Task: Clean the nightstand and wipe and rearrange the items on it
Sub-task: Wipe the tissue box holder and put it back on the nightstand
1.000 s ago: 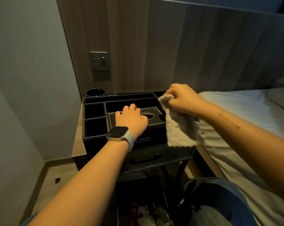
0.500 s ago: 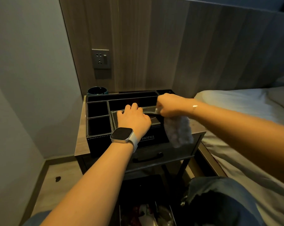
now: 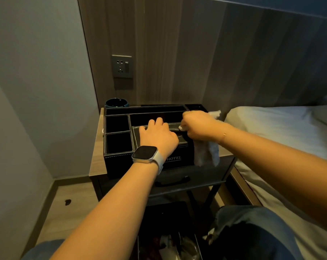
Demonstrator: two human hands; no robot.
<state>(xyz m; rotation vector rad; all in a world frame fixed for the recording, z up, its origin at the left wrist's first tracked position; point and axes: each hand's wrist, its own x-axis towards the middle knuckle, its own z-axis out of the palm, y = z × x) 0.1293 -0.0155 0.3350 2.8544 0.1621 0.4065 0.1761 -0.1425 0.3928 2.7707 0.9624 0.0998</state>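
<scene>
While my left hand (image 3: 157, 136) is lying spread on the tissue lid of the black organiser (image 3: 119, 147), steadying it, my right hand (image 3: 196, 126) is gripping a pale cloth (image 3: 206, 152) in a curled fist and pressing it to the lid's right end. One end of the cloth is sticking up behind the knuckles and the rest is hanging down over the organiser's right front corner.

The organiser is sitting on the worktop of the nightstand (image 3: 97, 147), filling most of it and leaving bare wood showing along the left edge and at the right front corner. An ashtray (image 3: 116, 103) is standing behind it at the back left, against the wall panel, just beside its rear edge.

I am judging the task as underway and some way from done: the cloth is working on the organiser's top, while the bare worktop under and around it, the ashtray and the final arranging all appear to be waiting. I cannot tell which surfaces are already clean.

Counting what shows: one organiser with four open compartments and one tissue slot, one ashtray, one cloth, one drawer handle (image 3: 171, 182) on the nightstand front, one wall socket (image 3: 122, 66), and one watch (image 3: 145, 154) on my left wrist.
</scene>
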